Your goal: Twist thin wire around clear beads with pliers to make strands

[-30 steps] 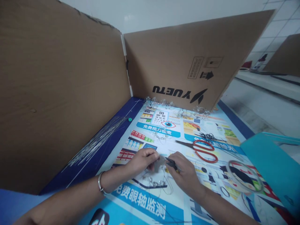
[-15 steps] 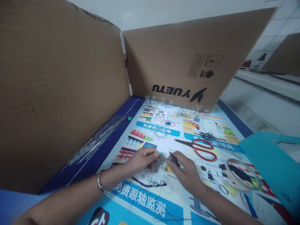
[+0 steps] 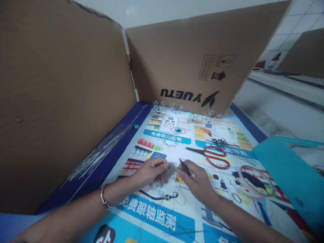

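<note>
Black pliers [image 3: 185,167] held above a printed sheet [image 3: 186,211] strewn with beads and wire

The pliers are gripped in the right hand [image 3: 198,180], their pointed tip angled up and to the left. Just left of them, the thumb and fingertips of the left hand [image 3: 153,170] are pinched together; what is pinched is too small to be told. A silver bangle [image 3: 102,197] is worn on the left wrist. On the near side of the hands, a wired strand of clear beads [image 3: 167,196] is spread in loose loops over the sheet.

Red-handled scissors [image 3: 205,153] are laid to the far right of the right hand, blades pointed left. Beyond them a tangle of black wire [image 3: 220,142] can be seen, and nearer, at right, a ring-shaped coil [image 3: 240,177]. The right edge is filled by a turquoise container [image 3: 283,168].

At left, straight silvery wires [image 3: 98,152] are heaped on dark blue, with a small green object [image 3: 136,127] near their far end. More beaded pieces [image 3: 172,106] are lined along the far edge. The space is enclosed by a left cardboard panel [image 3: 63,101] and a far cardboard panel [image 3: 187,60], on which "YUETU" is printed upside down.
</note>
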{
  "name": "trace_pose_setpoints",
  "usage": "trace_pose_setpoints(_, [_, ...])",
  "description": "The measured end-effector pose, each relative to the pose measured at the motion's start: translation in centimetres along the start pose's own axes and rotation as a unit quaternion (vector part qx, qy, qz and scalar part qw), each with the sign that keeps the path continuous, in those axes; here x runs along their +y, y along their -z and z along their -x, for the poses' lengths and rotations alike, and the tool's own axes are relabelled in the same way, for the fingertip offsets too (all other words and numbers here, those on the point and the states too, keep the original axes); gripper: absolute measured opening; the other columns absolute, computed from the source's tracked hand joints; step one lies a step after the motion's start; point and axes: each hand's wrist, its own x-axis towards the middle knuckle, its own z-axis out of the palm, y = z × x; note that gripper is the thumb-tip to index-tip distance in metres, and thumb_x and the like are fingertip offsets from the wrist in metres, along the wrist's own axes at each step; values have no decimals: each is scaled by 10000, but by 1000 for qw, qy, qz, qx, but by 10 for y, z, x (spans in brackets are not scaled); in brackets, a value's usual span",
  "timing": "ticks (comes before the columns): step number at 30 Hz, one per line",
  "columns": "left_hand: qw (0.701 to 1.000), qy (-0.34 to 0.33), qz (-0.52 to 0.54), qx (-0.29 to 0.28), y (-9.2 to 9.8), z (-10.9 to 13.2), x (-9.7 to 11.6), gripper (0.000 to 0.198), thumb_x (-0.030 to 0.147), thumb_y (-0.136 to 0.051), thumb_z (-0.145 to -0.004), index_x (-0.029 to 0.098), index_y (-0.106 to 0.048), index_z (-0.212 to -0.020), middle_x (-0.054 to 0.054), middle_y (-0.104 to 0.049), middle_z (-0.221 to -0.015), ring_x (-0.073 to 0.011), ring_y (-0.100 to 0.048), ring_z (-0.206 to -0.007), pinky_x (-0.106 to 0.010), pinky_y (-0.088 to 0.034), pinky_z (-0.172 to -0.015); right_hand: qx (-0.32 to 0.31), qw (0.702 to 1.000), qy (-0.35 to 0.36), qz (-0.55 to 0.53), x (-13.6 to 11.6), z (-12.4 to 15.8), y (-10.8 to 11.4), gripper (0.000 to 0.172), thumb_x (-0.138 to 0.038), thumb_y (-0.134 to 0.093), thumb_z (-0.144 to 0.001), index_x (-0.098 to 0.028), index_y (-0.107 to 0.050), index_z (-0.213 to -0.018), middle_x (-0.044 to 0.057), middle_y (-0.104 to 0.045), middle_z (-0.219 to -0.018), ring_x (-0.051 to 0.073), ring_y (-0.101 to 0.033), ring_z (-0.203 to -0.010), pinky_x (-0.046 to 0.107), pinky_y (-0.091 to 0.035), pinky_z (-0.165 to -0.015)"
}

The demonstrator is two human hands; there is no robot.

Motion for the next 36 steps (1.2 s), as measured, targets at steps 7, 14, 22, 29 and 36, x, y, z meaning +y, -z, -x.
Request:
trace_pose_setpoints(7, [1000, 6, -12, 4, -1, 1, 2, 333, 464, -526, -799, 139, -519, -723, 31, -527, -480, -62, -476, -409, -162, -288, -411, 6, 1000, 0, -2, 1, 1, -1, 193, -330, -488, -821, -185, -506, -696, -9, -491, -639, 126, -466, -595, 241, -377, -563])
trace_pose_setpoints(14, [1000, 3, -16, -2, 1, -1, -1, 358, 497, -536, -776, 140, -528, -741, 35, -513, -495, -64, -463, -420, -164, -299, -414, 5, 1000, -5, -9, 2, 0, 0, 190, -331, -489, -816, -179, -520, -706, -11, -495, -630, 121, -465, -584, 234, -371, -552])
trace_pose_setpoints(22, [1000, 0, -23, -10, 2, -2, -4, 366, 505, -527, -774, 143, -509, -722, 30, -506, -510, -70, -457, -428, -179, -313, -426, 4, 999, -17, -30, 4, 0, -1, 184, -340, -488, -815, -181, -537, -735, -11, -520, -643, 124, -487, -598, 228, -385, -557])
trace_pose_setpoints(29, [1000, 4, -18, -6, 1, -1, -2, 363, 494, -525, -782, 144, -508, -684, 35, -506, -479, -61, -444, -414, -169, -282, -417, -1, 999, -29, -32, 5, 1, -1, 202, -360, -487, -816, -181, -540, -739, -10, -528, -649, 129, -490, -607, 235, -392, -567])
trace_pose_setpoints(36, [1000, 4, -23, -5, 0, 0, 1, 378, 500, -526, -779, 138, -511, -669, 30, -517, -481, -58, -435, -404, -168, -270, -408, -3, 999, -37, -37, 3, -1, 0, 199, -359, -487, -812, -182, -531, -730, -12, -516, -643, 127, -475, -600, 234, -391, -562])
